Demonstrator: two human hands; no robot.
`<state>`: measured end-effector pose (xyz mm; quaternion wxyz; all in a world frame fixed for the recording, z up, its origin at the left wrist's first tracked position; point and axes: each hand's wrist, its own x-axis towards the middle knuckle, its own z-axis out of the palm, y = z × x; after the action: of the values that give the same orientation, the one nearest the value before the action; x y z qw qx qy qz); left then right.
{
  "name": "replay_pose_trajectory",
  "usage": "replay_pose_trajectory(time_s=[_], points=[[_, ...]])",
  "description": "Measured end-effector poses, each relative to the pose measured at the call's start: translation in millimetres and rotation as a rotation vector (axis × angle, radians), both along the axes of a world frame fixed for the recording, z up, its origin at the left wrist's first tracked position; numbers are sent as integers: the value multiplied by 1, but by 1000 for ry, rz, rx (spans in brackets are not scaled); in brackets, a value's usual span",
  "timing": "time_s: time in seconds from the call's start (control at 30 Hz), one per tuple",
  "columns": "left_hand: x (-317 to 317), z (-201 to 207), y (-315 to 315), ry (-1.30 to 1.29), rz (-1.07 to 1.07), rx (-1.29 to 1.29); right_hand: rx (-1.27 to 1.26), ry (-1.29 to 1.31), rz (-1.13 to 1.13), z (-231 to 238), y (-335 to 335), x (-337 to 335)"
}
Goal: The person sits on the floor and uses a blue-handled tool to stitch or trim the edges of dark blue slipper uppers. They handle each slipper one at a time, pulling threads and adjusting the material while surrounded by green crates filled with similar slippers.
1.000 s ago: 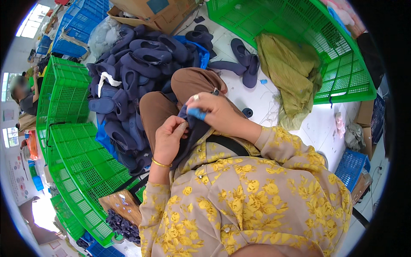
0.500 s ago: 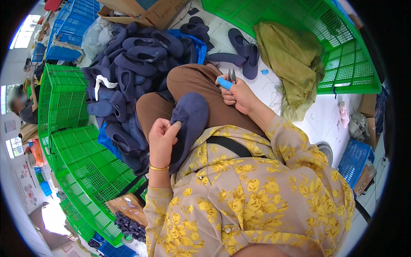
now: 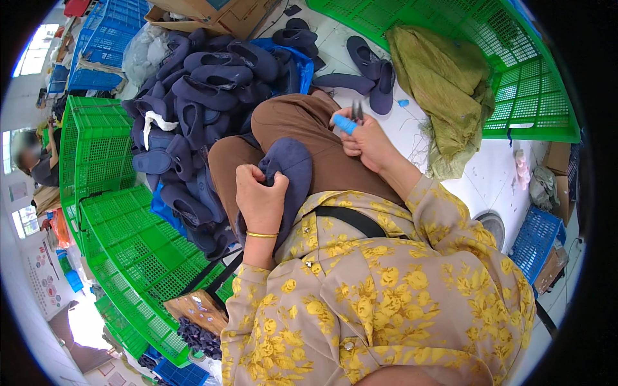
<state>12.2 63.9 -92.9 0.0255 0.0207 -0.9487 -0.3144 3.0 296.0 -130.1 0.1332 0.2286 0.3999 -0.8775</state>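
Observation:
My left hand is closed on the edge of a dark navy slipper that rests against my lap. Fingers and thumb pinch its fabric near the opening, hiding part of it. Away to the right, over my brown trouser leg, my right hand is closed around small thread snips, their dark blades pointing up and slightly blurred. A blue wrap covers one finger of that hand. Left of my knees lies a large heap of similar navy slippers, with a white strip of cloth on top.
Several loose navy slippers lie on the white floor ahead. An olive sack spills beside a green crate at right. More green crates line my left. A cardboard box stands behind the heap; a blue basket sits far right.
My left hand has shifted slightly right and turned, its fingers curling further over the slipper's edge. My right hand has moved a little to the right with the snips.

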Motion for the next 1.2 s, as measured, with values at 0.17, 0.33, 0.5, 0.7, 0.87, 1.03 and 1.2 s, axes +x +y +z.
replay_pose_trajectory(time_s=[0.17,0.33,0.5,0.7,0.87,1.03,1.2], points=[[0,-7,0,15,0,45,-20,115,-269,-2,66,0],[1,-7,-2,-23,-50,151,-14,474,-185,59,110,14],[2,8,-19,-401,-93,639,-317,795,2,125,79,39],[10,21,-18,-600,-257,721,-424,1167,626,165,78,35],[19,14,-2,-153,-330,351,-408,1226,1004,175,46,46],[24,33,10,-234,-348,317,-485,1319,1191,173,6,62],[28,46,6,-262,-525,179,-463,1279,1089,171,-16,67]])
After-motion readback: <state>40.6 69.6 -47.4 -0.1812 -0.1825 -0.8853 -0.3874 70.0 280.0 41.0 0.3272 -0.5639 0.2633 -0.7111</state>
